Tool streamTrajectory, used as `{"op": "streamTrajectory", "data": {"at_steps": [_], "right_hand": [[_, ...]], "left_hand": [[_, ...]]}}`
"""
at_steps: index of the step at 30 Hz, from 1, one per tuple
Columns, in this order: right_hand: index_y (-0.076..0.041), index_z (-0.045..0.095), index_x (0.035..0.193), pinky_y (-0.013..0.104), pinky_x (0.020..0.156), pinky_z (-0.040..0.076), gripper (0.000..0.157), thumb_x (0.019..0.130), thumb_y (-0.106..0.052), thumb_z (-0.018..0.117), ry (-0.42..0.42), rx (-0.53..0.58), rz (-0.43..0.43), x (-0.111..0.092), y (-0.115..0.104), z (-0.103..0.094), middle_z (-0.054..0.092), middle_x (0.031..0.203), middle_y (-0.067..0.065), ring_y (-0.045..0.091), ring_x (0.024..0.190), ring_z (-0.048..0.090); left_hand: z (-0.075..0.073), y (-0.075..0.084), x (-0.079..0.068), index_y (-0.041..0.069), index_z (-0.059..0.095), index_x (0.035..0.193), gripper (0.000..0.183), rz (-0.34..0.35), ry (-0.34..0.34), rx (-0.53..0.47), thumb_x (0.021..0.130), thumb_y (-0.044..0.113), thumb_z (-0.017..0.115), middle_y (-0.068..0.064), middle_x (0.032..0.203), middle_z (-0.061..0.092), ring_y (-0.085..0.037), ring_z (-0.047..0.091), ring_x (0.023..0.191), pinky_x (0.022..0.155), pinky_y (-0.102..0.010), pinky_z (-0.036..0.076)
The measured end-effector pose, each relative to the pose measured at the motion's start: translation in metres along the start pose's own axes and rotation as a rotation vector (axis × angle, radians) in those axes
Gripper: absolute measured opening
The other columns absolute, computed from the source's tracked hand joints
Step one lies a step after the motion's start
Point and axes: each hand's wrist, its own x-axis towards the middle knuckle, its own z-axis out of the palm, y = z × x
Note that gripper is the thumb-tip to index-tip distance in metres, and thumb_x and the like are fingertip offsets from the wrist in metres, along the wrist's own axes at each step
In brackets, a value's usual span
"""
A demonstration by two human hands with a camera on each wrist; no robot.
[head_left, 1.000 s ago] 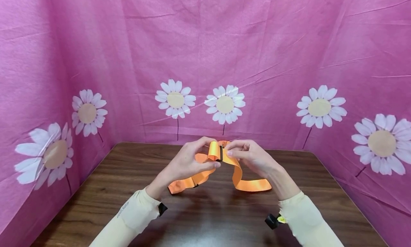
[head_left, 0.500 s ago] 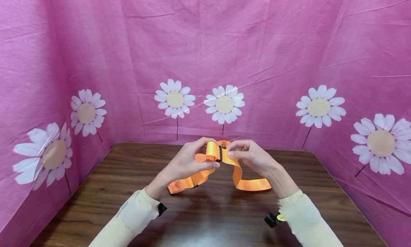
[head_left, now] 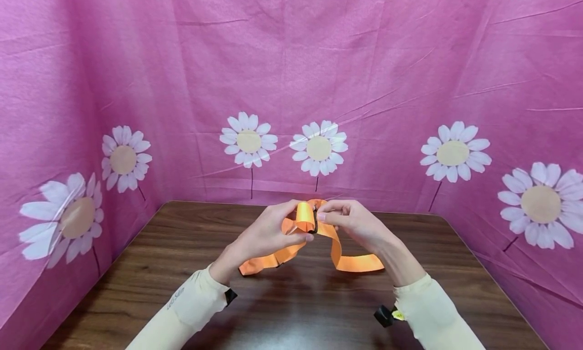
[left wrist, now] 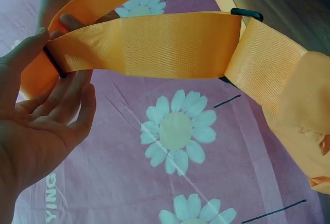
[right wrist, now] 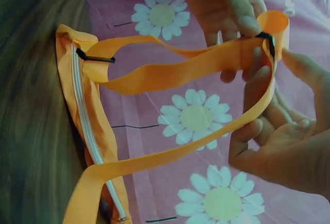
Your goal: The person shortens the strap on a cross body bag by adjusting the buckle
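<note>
Both hands hold an orange webbing strap up above the table. In the head view my left hand [head_left: 261,233] pinches it by the black slide buckle [head_left: 315,221], thumb below and fingers above. A rolled loop of the strap [head_left: 304,216] sticks out between that thumb and fingers. My right hand [head_left: 360,228] pinches the webbing at the buckle's right side, and the strap's loose tail [head_left: 362,263] hangs down to the right. The strap joins an orange zippered pouch [right wrist: 98,121], seen in the right wrist view. Fingers partly hide where the webbing passes through the buckle.
A dark wood-grain table [head_left: 291,309] lies under the hands. Pink cloth [head_left: 382,61] printed with white daisies encloses its back and sides. A second black buckle [left wrist: 247,14] sits on the strap nearer the pouch. Black wrist cameras [head_left: 384,315] hang below the sleeves.
The buckle has turned more edge-on and the strap loop has shifted slightly right and down, showing its open end. Both hands stay nearly in place, still pinching.
</note>
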Motion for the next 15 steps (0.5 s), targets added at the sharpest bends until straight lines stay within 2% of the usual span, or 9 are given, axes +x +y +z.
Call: {"op": "streamTrajectory", "data": {"at_steps": [2,6,12,15], "right_hand": [[-0.002,0.072,0.108,0.039,0.082,0.048,0.026,0.094,-0.023,0.075,0.011,-0.04,0.036,-0.001,-0.002,0.003,0.068,0.096,0.012,0.026,0.095,0.058],[-0.002,0.071,0.104,0.038,0.079,0.045,0.024,0.091,-0.022,0.077,0.031,-0.052,0.073,-0.001,-0.004,0.006,0.067,0.088,0.01,0.025,0.089,0.057],[-0.003,0.068,0.096,0.034,0.075,0.048,0.013,0.094,-0.016,0.072,0.005,0.125,0.055,-0.002,-0.007,0.005,0.062,0.09,0.007,0.021,0.081,0.056],[-0.006,0.069,0.093,0.031,0.073,0.048,0.005,0.094,-0.011,0.069,0.012,0.226,0.045,-0.003,-0.01,0.004,0.063,0.09,0.005,0.018,0.079,0.058]], "left_hand": [[0.001,-0.001,0.0,0.015,0.059,0.12,0.045,0.005,-0.011,0.018,0.085,0.023,0.086,0.012,0.101,0.062,-0.008,0.06,0.091,0.082,-0.03,0.053],[0.003,-0.001,0.0,0.015,0.059,0.124,0.048,0.01,-0.015,0.008,0.085,0.023,0.087,0.013,0.102,0.062,-0.007,0.06,0.092,0.081,-0.031,0.053],[0.01,-0.004,0.0,0.021,0.06,0.127,0.053,-0.006,0.015,-0.02,0.083,0.031,0.088,0.015,0.112,0.066,-0.006,0.063,0.099,0.085,-0.033,0.054],[0.012,-0.005,0.0,0.019,0.063,0.126,0.048,0.022,0.046,0.004,0.085,0.026,0.087,0.015,0.11,0.067,-0.004,0.064,0.096,0.082,-0.03,0.054]]}}
